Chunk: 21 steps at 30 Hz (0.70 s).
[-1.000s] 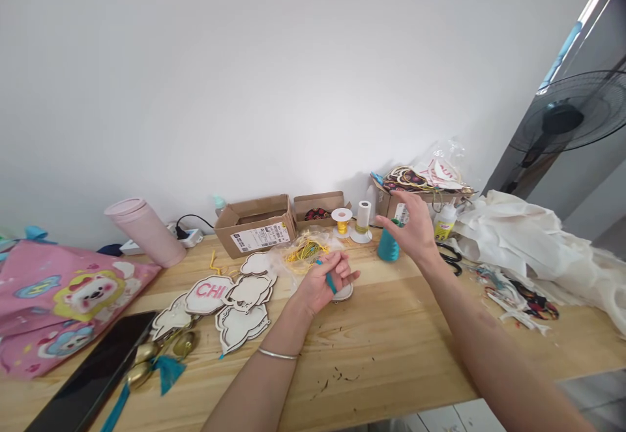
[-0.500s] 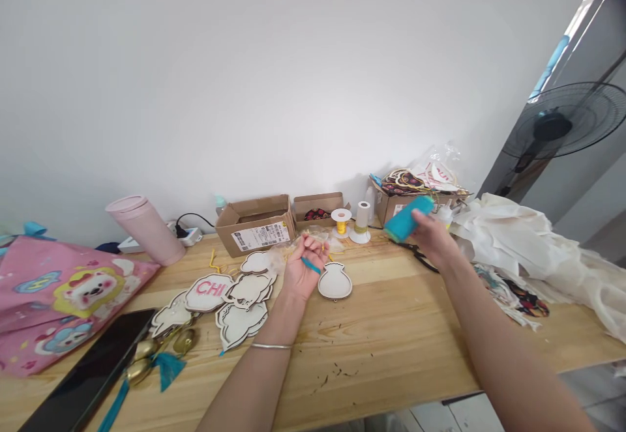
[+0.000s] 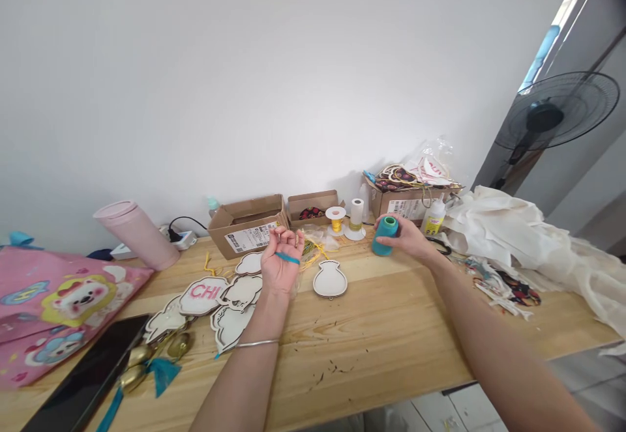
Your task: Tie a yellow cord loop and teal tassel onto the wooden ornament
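Note:
My left hand (image 3: pixel 281 266) is turned palm up over the table, with a band of teal thread (image 3: pixel 287 258) lying across it below loosely curled fingers. My right hand (image 3: pixel 408 240) is closed around a teal thread cone (image 3: pixel 385 236), held upright at the table by the boxes; whether its base touches the wood I cannot tell. Between the hands lies a white pouch-shaped plaque (image 3: pixel 330 279) with a wooden rim. Left of my left hand is a pile of similar plaques, one with pink letters (image 3: pixel 204 290). Yellow cord (image 3: pixel 313 256) lies behind the hand.
Cardboard boxes (image 3: pixel 247 223) stand along the wall, with a yellow spool (image 3: pixel 336 220) and a glue bottle (image 3: pixel 433 216) nearby. White fabric (image 3: pixel 518 236) is heaped on the right. A pink tumbler (image 3: pixel 139 235), pink bag (image 3: pixel 73 308), phone (image 3: pixel 88 380) and brass bells (image 3: pixel 133 376) occupy the left.
My right hand has brought the thread cone down and left, turning it from tilted to upright. My left hand has shifted slightly left, its palm more visible and fingers less curled.

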Available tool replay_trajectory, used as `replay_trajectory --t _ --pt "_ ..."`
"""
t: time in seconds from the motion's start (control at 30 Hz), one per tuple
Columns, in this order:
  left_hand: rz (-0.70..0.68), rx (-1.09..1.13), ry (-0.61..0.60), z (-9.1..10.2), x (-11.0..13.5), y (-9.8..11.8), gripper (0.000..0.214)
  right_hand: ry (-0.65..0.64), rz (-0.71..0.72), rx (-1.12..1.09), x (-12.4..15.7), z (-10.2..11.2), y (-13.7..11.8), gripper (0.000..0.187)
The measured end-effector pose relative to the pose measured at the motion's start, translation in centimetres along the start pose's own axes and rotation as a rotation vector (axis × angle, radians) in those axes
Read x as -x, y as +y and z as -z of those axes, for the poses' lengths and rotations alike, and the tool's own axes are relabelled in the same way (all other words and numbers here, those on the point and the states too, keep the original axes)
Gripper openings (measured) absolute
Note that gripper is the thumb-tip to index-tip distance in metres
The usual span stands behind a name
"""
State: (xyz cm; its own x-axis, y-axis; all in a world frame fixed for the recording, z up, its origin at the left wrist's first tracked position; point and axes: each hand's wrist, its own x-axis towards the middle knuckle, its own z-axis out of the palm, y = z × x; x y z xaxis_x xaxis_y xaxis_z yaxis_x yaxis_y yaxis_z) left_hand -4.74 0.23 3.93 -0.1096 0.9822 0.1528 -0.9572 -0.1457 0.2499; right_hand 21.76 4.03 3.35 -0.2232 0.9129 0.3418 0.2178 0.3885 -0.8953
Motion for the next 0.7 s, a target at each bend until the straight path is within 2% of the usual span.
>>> replay_trajectory --t 0.07,0.13,0.2,0.27,0.3,0.33,0.37,0.47,0.5,0.53,0.6,0.63,0.7 --pt "0.027 -0.028 -0.021 0.1 0.0 -0.2 0.024 0.012 -0.012 -0.026 -0.3 0.1 1.6 0.044" --pt "0.059 -0.054 -0.037 0.1 0.2 -0.4 0.022 0.067 -0.023 -0.041 -0.4 0.6 2.2 0.053" --pt "0.092 -0.076 -0.048 -0.2 0.5 -0.6 0.021 0.213 0.006 -0.014 -0.2 1.1 1.3 0.059" --pt "0.122 -0.093 -0.046 -0.7 0.8 -0.8 0.021 0.401 0.065 0.043 0.1 1.1 -0.8 0.057" --pt "0.135 -0.099 -0.044 -1.0 1.0 -0.8 0.021 0.454 0.093 0.078 0.3 0.7 -2.0 0.054" --pt "0.147 -0.102 -0.044 -1.2 1.1 -0.9 0.020 0.449 0.111 0.116 0.5 0.1 -3.2 0.051" --pt "0.159 -0.100 -0.052 -1.5 1.3 -0.9 0.020 0.373 0.117 0.155 0.7 -0.9 -4.3 0.050" --pt "0.202 -0.097 -0.105 -1.7 1.7 -1.0 0.019 -0.014 0.114 0.271 0.6 -4.6 -6.0 0.053" --pt "0.217 -0.099 -0.125 -1.7 1.8 -1.0 0.019 -0.088 0.131 0.314 0.3 -5.8 -6.0 0.056" --pt "0.233 -0.100 -0.143 -1.6 1.9 -1.0 0.019 -0.115 0.154 0.356 -0.3 -6.6 -5.8 0.057" --pt "0.261 -0.102 -0.159 -1.3 2.0 -1.1 0.018 -0.076 0.195 0.437 -1.9 -6.8 -5.2 0.055" --pt "0.276 -0.105 -0.157 -1.2 2.0 -1.2 0.018 -0.033 0.213 0.473 -2.9 -6.2 -5.0 0.053" --pt "0.309 -0.121 -0.143 -0.9 2.0 -1.4 0.016 0.079 0.263 0.537 -4.8 -3.5 -5.1 0.050"
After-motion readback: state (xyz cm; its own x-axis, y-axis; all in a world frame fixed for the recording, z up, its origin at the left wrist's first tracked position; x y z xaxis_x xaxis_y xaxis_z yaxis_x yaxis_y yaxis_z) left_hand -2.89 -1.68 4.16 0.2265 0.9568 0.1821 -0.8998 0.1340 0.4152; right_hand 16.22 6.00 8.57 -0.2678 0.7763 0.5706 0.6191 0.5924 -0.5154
